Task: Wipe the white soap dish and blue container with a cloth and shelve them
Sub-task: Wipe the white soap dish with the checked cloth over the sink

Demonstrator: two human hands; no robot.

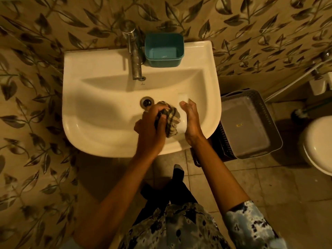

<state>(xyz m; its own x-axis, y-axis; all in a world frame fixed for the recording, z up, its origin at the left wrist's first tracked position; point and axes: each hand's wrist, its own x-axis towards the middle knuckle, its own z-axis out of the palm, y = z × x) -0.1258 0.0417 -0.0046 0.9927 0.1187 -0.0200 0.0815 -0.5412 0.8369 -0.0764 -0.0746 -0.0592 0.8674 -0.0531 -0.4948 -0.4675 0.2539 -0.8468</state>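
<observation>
Fingers point(161, 123) of the left hand point(150, 131) curl tightly round a bunched checked cloth point(172, 116), pressing it against the white soap dish point(183, 99), which the right hand point(191, 121) grips by its edge above the sink point(89, 60) basin. Farther back, the blue container point(164, 51) stands upright on the sink's rear ledge, just beside the metal tap point(134, 58)

Container point(164, 51) on sink point(98, 60) ledge right of tap point(134, 60); basket point(265, 105) beside sink.
</observation>
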